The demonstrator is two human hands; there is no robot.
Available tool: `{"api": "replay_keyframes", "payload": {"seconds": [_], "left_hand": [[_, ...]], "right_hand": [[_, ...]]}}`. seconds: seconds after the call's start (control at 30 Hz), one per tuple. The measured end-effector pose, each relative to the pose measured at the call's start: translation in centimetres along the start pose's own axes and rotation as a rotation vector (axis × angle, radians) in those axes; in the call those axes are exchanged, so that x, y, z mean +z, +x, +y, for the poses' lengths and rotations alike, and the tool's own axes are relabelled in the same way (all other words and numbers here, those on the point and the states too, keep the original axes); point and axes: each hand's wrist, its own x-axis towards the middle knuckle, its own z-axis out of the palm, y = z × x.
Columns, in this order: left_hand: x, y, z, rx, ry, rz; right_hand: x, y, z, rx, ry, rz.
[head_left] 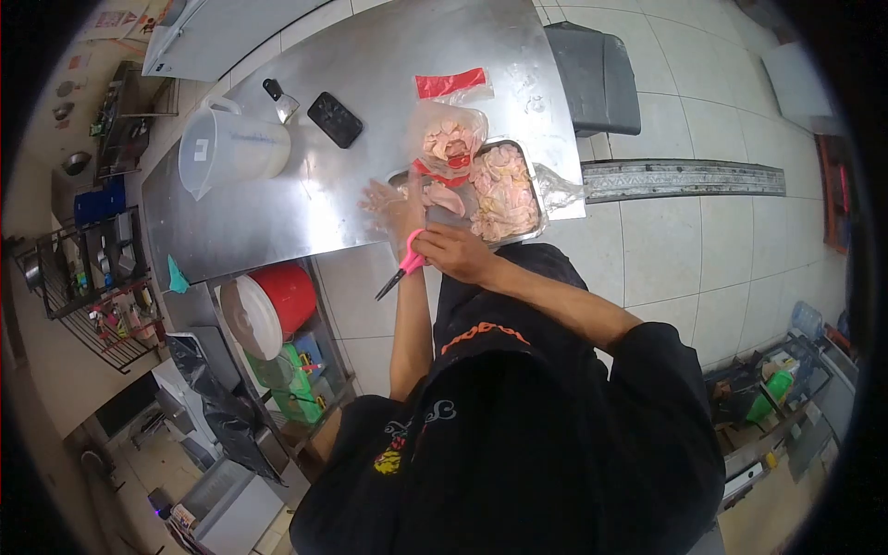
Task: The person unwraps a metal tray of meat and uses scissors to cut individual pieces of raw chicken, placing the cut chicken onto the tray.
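My right hand is closed on scissors with pink handles, their dark blades pointing down and left past my left wrist. My left hand is held out at the left of the metal tray, fingers spread and slightly smeared by motion. Pale raw meat pieces are heaped on the tray's right side. A larger pink piece of meat lies in its left part. At the tray's far edge lies a clear plastic bag with red bands and more meat inside.
On the steel table are a translucent pitcher, a black phone and a black-topped clear item. A red bucket sits on the shelf below. A dark bin stands beyond the table's right edge, near a floor drain.
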Motion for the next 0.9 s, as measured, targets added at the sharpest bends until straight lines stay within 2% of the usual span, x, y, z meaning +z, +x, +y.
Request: {"api": "replay_keyframes", "payload": {"seconds": [0.07,0.13,0.2,0.27,0.3,0.33,0.37,0.4,0.43,0.47,0.53,0.57,0.6,0.63,0.67,0.73,0.8,0.83,0.9], "left_hand": [[-0.4,0.5,0.2,0.026,0.054,0.012],[-3.1,1.1,1.1,-0.039,-0.425,-0.140],[-1.8,1.3,-0.8,0.025,-0.545,-0.191],[-1.0,2.0,-1.3,0.093,-0.662,-0.243],[-1.2,2.5,-0.7,0.431,-0.684,-0.485],[-1.8,2.9,0.1,0.771,-0.688,-0.722],[-2.5,2.7,0.8,0.765,-0.690,-0.719],[-3.8,2.1,1.7,0.830,-0.535,-0.579],[-4.2,1.8,1.9,0.891,-0.378,-0.439],[-4.1,2.1,1.6,0.894,-0.379,-0.441],[-3.4,2.7,1.0,0.863,-0.496,-0.763],[-3.3,2.8,1.0,0.871,-0.498,-0.767],[-3.7,2.7,1.4,0.713,-0.609,-0.780],[-3.8,2.4,1.4,0.550,-0.712,-0.791],[-4.0,2.1,1.3,0.557,-0.711,-0.799],[-4.3,1.3,1.0,-0.147,-1.271,-0.934],[-5.5,1.0,1.0,-0.227,-1.362,-0.931],[-6.6,1.1,1.3,-0.310,-1.459,-0.920],[-9.0,1.4,2.0,-0.394,-1.510,-0.974]], "right_hand": [[-0.1,0.1,0.0,-0.063,-0.049,-0.023],[-0.3,-0.4,-0.1,-0.022,-0.019,-0.080],[-0.9,-1.2,-0.4,0.019,0.008,-0.137],[-1.3,-2.3,-0.6,-0.029,0.077,-0.192],[-1.5,-2.5,-0.4,-0.031,0.077,-0.193],[-1.7,-2.9,-0.1,0.070,0.125,-0.202],[-2.0,-3.4,0.1,0.173,0.172,-0.212],[-2.5,-3.8,0.7,0.172,0.173,-0.217],[-3.0,-4.1,1.5,0.383,0.260,-0.164],[-3.6,-4.4,2.3,0.594,0.345,-0.104],[-4.8,-5.4,3.5,0.636,0.303,-0.037],[-5.5,-6.0,4.0,0.676,0.262,0.026],[-6.1,-6.6,4.5,0.680,0.258,0.036],[-6.5,-7.5,5.0,0.797,0.282,-0.022],[-6.6,-8.3,5.4,0.913,0.309,-0.081],[-6.4,-8.8,5.6,0.956,0.336,-0.096],[-6.0,-9.1,5.5,1.018,0.685,-0.128],[-5.7,-8.8,5.3,1.019,0.691,-0.125],[-4.6,-7.9,4.9,1.150,1.041,-0.259]]}}
